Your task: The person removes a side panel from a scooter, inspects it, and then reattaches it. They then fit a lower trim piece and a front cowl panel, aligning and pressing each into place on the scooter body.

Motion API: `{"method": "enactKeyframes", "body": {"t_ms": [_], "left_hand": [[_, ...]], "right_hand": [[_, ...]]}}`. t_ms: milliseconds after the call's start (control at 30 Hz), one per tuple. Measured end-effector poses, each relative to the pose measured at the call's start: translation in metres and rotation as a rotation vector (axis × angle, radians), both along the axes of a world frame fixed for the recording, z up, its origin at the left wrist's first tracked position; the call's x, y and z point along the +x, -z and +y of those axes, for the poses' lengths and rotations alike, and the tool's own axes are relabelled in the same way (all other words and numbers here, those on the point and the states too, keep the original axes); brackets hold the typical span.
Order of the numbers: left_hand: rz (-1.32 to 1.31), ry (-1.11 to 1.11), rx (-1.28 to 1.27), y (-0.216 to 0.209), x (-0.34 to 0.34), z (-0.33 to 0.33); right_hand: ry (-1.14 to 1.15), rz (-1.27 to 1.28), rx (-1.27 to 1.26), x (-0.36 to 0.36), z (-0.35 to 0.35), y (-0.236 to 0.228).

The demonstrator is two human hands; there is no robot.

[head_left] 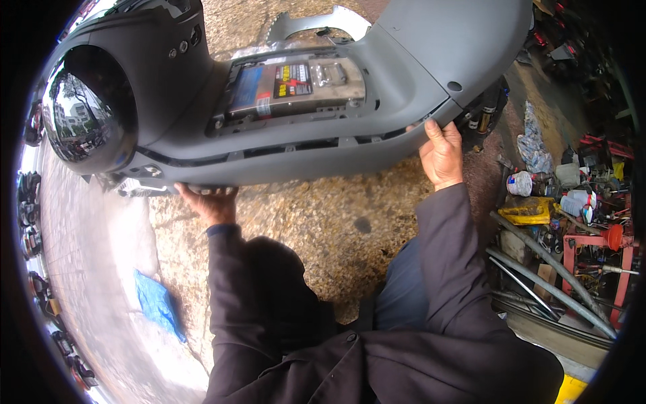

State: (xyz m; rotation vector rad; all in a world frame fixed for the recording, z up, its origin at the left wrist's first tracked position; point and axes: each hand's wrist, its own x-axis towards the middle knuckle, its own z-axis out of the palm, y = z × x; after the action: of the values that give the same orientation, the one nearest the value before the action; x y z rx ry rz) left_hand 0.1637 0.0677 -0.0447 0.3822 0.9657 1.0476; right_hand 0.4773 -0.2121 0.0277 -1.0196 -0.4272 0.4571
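A grey electric scooter (417,60) stands across the far side. Along its near lower edge runs a long grey side panel (296,170), with a dark slotted gap between it and the floorboard. My left hand (214,205) supports the panel's underside near the front end; its fingertips are partly hidden beneath. At the rear end my right hand (444,159) grips the panel, thumb on the upper edge and the other fingers mostly out of sight. In the open floor of the scooter sits a silver battery (346,74) with colourful labels. A glossy black round front cover (91,108) is at the left.
A white curved trim piece (319,23) lies on the ground beyond the scooter. At the right are a red metal stand (572,259), grey pipes (552,286), a yellow tray (528,212) and scattered tools. A blue plastic sheet (157,301) lies at the left.
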Motion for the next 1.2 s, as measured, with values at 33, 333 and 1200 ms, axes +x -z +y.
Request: {"method": "enactKeyframes", "body": {"t_ms": [33, 333, 1200], "left_hand": [[0.005, 0.008, 0.017, 0.003, 0.001, 0.001], [0.085, 0.036, 0.094, 0.010, -0.005, 0.004], [0.055, -0.116, -0.019, 0.025, -0.007, 0.014]], "right_hand": [[0.029, 0.018, -0.002, 0.000, 0.002, 0.000], [0.194, -0.026, -0.016, 0.001, 0.009, 0.012], [0.058, -0.035, -0.094, 0.017, -0.005, 0.020]]}}
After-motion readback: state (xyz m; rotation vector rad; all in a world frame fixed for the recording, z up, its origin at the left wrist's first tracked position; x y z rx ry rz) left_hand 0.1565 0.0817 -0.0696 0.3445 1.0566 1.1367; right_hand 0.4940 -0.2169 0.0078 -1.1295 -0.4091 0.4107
